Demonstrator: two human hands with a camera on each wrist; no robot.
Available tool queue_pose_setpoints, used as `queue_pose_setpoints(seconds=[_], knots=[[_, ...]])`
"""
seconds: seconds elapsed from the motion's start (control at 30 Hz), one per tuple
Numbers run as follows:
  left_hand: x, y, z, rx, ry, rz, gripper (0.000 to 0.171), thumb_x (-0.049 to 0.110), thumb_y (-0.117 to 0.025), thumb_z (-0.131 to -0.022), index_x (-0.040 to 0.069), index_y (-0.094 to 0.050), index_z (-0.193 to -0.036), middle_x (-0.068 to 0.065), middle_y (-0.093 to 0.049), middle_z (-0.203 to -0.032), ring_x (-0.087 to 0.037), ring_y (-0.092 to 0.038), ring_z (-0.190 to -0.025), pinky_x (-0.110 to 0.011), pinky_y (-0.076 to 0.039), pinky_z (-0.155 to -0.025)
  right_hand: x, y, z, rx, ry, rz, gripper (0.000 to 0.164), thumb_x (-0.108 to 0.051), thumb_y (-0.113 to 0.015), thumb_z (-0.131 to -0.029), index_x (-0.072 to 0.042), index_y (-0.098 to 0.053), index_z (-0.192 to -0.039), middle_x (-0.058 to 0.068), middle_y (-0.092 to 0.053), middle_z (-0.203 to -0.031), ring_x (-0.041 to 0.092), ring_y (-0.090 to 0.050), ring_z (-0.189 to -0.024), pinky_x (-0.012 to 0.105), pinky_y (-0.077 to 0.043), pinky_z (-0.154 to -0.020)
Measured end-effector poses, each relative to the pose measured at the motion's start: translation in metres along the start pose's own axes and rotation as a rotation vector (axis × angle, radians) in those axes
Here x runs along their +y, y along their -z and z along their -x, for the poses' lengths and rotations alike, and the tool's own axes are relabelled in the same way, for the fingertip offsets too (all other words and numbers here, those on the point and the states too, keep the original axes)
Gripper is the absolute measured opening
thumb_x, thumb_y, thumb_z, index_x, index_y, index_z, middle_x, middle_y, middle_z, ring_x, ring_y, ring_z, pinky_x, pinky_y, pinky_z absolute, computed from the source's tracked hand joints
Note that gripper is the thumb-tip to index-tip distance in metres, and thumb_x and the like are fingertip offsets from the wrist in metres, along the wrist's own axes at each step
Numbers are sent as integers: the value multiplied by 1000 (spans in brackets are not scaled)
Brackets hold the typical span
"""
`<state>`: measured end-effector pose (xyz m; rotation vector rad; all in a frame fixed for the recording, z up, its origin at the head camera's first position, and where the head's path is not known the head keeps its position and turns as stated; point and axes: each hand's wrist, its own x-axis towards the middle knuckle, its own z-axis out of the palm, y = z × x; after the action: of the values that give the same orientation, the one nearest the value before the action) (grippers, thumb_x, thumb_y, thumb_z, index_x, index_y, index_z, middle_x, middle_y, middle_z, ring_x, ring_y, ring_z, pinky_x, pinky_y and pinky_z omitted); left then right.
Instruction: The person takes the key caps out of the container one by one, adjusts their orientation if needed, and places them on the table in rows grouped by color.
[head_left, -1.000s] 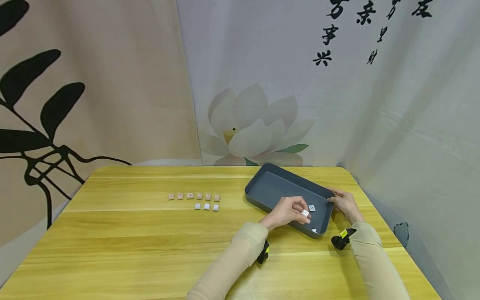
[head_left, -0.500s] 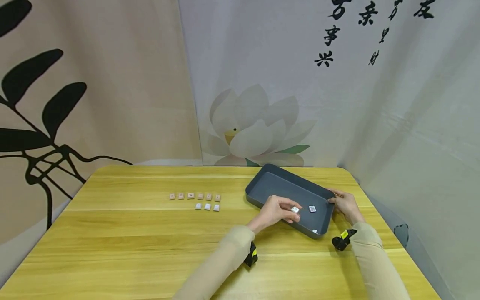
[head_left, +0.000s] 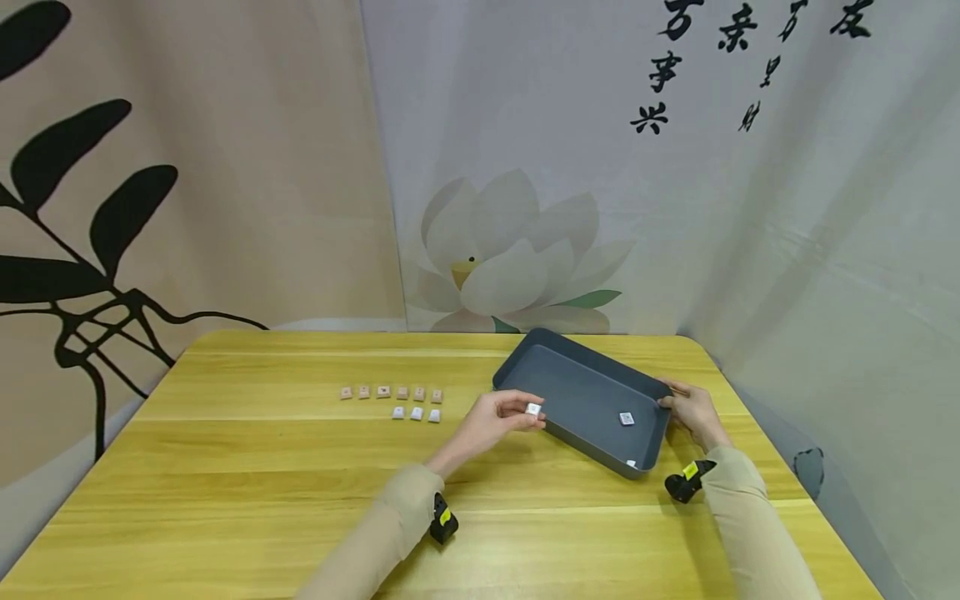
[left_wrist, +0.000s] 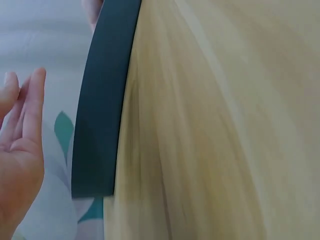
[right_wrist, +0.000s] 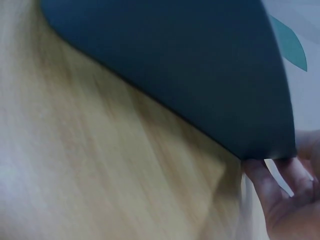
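Between the thumb and fingers of my left hand is a small white keycap, held just off the left front side of the dark grey tray. My right hand grips the tray's right end, thumb at the rim; its fingers touch the tray's corner in the right wrist view. Inside the tray, one white keycap lies with its marked face up, and another peeks over the near wall. In the left wrist view the left hand appears beside the tray wall, its keycap hidden.
Left of the tray, several pinkish keycaps form a back row on the wooden table. Three white keycaps make a shorter row in front of its right part. A printed curtain hangs behind the table's far edge.
My left hand has carried the white keycap leftward, from over the tray to outside its left front side. The right hand stays on the tray, which keeps its place.
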<state>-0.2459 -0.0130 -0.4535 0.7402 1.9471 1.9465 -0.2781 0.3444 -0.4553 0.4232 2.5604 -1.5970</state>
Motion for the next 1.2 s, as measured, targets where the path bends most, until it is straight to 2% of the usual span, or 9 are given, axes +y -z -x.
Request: queue_pose_setpoints(seconds=[0.07, 0.17, 0.27, 0.33, 0.47, 0.57, 0.73, 1.03, 1.2], knots=[[0, 8, 7, 27, -6, -39, 33, 13, -63, -91, 1, -62, -122, -25, -67, -109, -37, -66, -101, -46, -54, -89, 0, 0, 0, 2, 5, 0, 52, 0, -50, -91, 1, -40, -142, 30, -43, -139, -1, -53, -56, 21, -41, -48], [1, 19, 16, 88, -4, -111, 35, 14, -67, -88, 0, -64, -120, -24, -68, -106, -25, -68, -92, -49, -54, -86, 0, -1, 0, -1, 5, -3, 52, 0, -48, -92, 0, -40, -143, 30, -43, -139, 1, -52, -53, 21, -41, -48], [3, 30, 23, 147, 3, -174, 36, 14, -69, -87, -1, -64, -119, -22, -68, -104, -10, -64, -83, -50, -54, -83, -2, -2, 2, -2, 12, 2, 52, 1, -47, -92, 0, -38, -144, 31, -41, -140, 0, -59, -65, 19, -49, -56], [5, 37, 27, 182, 12, -203, 35, 14, -69, -87, -1, -65, -118, -21, -68, -103, -5, -62, -81, -50, -54, -82, -2, -2, 3, -1, 15, 3, 52, 1, -47, -93, 1, -38, -144, 31, -41, -141, 1, -64, -76, 19, -53, -62], [10, 52, 35, 250, 11, -257, 32, 16, -71, -85, 3, -68, -115, -18, -70, -99, -12, -66, -79, -48, -55, -78, -1, -2, 2, 3, 31, 0, 52, 2, -46, -93, 1, -37, -144, 31, -40, -141, 5, -66, -83, 20, -56, -68], [13, 64, 41, 306, 30, -298, 29, 19, -72, -84, 10, -70, -112, -13, -71, -96, -16, -67, -79, -46, -56, -74, 0, -2, 2, 7, 53, 4, 51, 3, -46, -93, 2, -37, -144, 32, -41, -139, 7, -67, -85, 21, -56, -69], [16, 85, 52, 367, 82, -347, 28, 22, -73, -84, 13, -71, -110, -10, -72, -97, -11, -65, -78, -43, -55, -67, 2, -4, 3, 27, 78, 44, 48, 2, -46, -94, 3, -40, -142, 32, -46, -136, 11, -67, -89, 21, -56, -68], [17, 123, 71, 411, 108, -426, 35, 20, -73, -83, 5, -69, -115, -14, -71, -105, -7, -64, -82, -38, -56, -73, 1, -1, 3, 39, 91, 28, 48, 1, -49, -91, 4, -44, -139, 35, -49, -132, 12, -67, -88, 22, -57, -67], [15, 144, 83, 406, 140, -518, 31, 16, -73, -83, 4, -70, -111, -15, -71, -107, -17, -66, -87, -35, -56, -74, 2, -2, 1, 47, 80, 39, 48, 1, -49, -91, 3, -45, -139, 33, -50, -133, 17, -66, -94, 21, -56, -69]])
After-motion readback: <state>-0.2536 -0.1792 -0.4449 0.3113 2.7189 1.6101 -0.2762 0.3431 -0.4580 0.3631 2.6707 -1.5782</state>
